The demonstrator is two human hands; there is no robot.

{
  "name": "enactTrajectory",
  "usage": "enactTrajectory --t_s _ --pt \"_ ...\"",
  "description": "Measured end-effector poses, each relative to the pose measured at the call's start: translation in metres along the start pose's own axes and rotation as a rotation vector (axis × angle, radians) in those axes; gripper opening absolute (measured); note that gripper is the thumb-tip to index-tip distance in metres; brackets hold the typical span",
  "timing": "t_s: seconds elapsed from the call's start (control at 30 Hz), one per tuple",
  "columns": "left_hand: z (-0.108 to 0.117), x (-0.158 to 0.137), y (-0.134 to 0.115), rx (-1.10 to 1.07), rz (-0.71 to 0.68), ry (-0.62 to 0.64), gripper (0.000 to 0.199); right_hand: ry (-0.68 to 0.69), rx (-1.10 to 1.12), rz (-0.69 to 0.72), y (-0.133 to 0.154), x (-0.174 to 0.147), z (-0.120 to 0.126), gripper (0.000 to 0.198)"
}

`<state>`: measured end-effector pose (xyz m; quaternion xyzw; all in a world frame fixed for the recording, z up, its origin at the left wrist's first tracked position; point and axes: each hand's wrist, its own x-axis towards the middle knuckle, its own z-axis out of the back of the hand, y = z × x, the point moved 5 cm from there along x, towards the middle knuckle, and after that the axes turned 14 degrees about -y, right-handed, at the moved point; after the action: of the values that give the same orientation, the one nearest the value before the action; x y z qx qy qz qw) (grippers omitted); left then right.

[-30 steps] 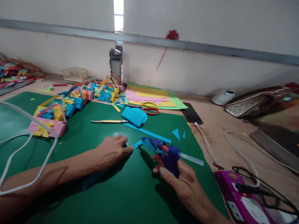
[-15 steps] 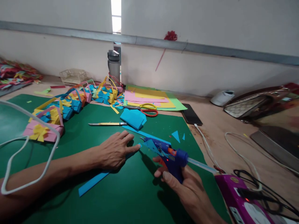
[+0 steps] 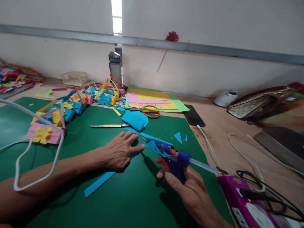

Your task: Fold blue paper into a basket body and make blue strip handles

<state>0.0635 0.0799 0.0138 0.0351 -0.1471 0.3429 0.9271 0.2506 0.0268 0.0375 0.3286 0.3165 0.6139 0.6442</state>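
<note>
My left hand is over a blue paper strip on the green mat, gripping it near one end. Its fingers point away from me, and the part of the strip under the palm is hidden. My right hand is wrapped around the handle of a blue hot glue gun with an orange trigger and a clear glue stick out of its back. The nozzle points left, just above my left fingertips. Beyond it lie a folded blue paper piece and another blue strip.
Paper baskets stand at left behind a white cable. A craft knife, scissors, coloured paper sheets and a phone lie farther back. A purple power strip sits at right.
My left hand and the blue strip under it have shifted slightly to the right. The glue gun has moved a little left, its nozzle closer to my left fingers.
</note>
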Motion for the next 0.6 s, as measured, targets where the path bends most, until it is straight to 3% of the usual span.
enactTrajectory --t_s 0.37,0.6 --pt "0.008 -0.003 0.002 0.002 0.014 -0.034 0.051 -0.027 0.004 0.068 0.005 -0.001 0.000 0.037" --pt "-0.005 -0.010 0.006 0.034 -0.002 -0.071 0.053 -0.007 0.026 0.074 0.002 0.000 -0.001 0.040"
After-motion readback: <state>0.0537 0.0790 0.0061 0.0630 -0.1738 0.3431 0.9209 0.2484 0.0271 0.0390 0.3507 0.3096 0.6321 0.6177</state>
